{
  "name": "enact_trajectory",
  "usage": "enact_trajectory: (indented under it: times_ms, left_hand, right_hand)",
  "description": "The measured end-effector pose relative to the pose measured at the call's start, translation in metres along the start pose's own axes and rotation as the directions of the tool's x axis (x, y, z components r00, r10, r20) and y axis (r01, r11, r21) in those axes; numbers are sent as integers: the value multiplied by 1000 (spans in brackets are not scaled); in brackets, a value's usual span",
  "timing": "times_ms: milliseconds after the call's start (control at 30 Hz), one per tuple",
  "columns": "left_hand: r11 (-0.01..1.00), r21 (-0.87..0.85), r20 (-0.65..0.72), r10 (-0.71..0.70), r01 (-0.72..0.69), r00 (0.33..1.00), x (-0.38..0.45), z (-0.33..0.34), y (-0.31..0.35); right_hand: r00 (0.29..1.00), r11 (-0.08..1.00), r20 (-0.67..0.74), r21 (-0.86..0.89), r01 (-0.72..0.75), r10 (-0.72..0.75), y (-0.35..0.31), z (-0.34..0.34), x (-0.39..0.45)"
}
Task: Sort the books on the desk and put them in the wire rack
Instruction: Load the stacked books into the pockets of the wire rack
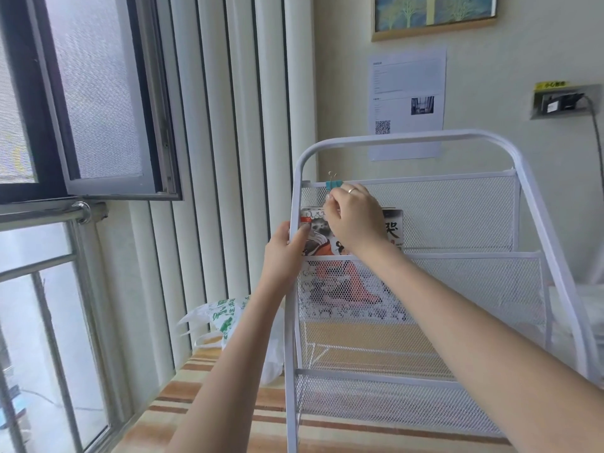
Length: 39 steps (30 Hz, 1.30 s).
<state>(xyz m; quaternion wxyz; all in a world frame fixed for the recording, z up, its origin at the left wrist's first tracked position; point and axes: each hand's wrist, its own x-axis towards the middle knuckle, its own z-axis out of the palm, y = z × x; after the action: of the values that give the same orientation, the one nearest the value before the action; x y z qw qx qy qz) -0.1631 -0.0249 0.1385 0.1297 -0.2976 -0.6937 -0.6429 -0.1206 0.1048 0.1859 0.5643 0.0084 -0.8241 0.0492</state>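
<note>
A white wire mesh rack (457, 140) with tiered pockets stands on the striped desk. An illustrated book (346, 289) in black, white and orange stands upright in the left part of the middle pocket, its top edge showing above the pocket rail. My left hand (283, 250) grips the rack's left post and the book's left edge, thumb on the cover. My right hand (354, 220) holds the book's top with curled fingers, covering part of the cover. A ring shows on one finger.
A teal binder clip (333, 184) is clipped on the top pocket's rail just above my right hand. A white and green plastic bag (225, 318) lies on the striped desk (209, 397) left of the rack. An open window and vertical blinds stand to the left.
</note>
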Motion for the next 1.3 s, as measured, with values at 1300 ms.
enact_trajectory:
  times_ms: [1300]
  left_hand:
    - [745, 594, -2, 379, -303, 926, -1, 7, 0]
  right_hand:
    - [946, 921, 249, -375, -104, 208, -24, 0, -57]
